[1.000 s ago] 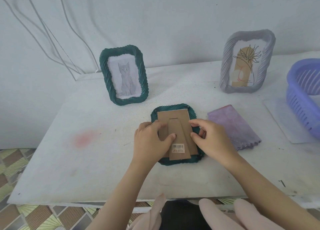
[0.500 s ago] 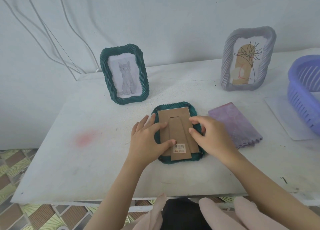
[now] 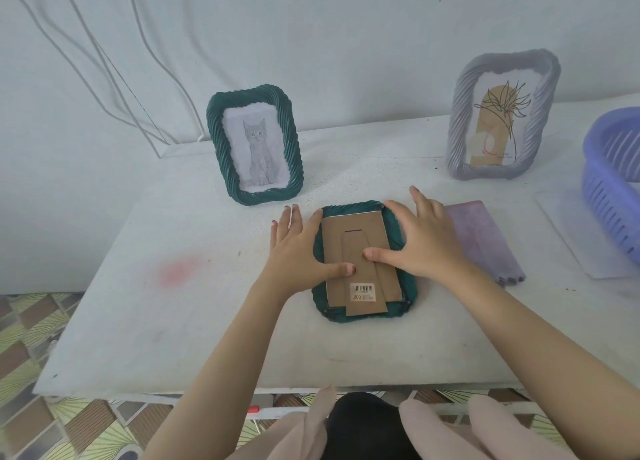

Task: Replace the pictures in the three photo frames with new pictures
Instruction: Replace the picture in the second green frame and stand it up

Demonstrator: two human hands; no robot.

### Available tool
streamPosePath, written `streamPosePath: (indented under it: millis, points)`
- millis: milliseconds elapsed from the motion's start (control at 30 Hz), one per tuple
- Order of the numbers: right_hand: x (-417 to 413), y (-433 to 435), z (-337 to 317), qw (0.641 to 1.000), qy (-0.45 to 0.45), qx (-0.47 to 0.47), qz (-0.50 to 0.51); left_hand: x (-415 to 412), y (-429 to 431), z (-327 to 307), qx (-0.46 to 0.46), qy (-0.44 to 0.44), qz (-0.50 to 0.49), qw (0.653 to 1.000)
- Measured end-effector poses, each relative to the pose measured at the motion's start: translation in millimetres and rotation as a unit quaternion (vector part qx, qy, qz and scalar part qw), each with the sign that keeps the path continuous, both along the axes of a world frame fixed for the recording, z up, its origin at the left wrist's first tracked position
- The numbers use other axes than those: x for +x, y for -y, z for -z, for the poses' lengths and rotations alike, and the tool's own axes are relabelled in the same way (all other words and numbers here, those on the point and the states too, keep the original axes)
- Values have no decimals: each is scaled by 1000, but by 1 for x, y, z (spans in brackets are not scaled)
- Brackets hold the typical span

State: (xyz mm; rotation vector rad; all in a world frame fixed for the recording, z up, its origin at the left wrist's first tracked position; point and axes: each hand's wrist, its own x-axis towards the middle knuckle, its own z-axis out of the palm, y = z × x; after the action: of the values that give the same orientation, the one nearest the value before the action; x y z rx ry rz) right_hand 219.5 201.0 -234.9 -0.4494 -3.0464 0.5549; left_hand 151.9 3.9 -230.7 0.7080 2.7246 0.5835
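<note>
Head view: the face-down green frame point(image 3: 363, 309) lies mid-table, directly under my hands. My left hand point(image 3: 298, 251) is spread flat on its left edge, my right hand point(image 3: 420, 243) spread on its right, and both thumbs press the cardboard backing point(image 3: 353, 231). I judge I'm seating or freeing the backing; next the corner clips need working.

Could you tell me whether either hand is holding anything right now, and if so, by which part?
Nothing is gripped. The left hand and right hand lie open, thumbs pressing the brown cardboard backing of the face-down dark green ribbed photo frame.
</note>
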Motion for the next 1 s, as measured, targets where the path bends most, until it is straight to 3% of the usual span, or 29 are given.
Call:
streamPosePath:
  millis: [433, 1000]
  points:
    - [-6, -5, -2, 999, 41, -1, -26, -8, -1, 1, -18, 30, 5, 999]
    - [-8, -4, -6, 998, 47, -23, -28, -23, -7, 0, 43, 81, -15, 996]
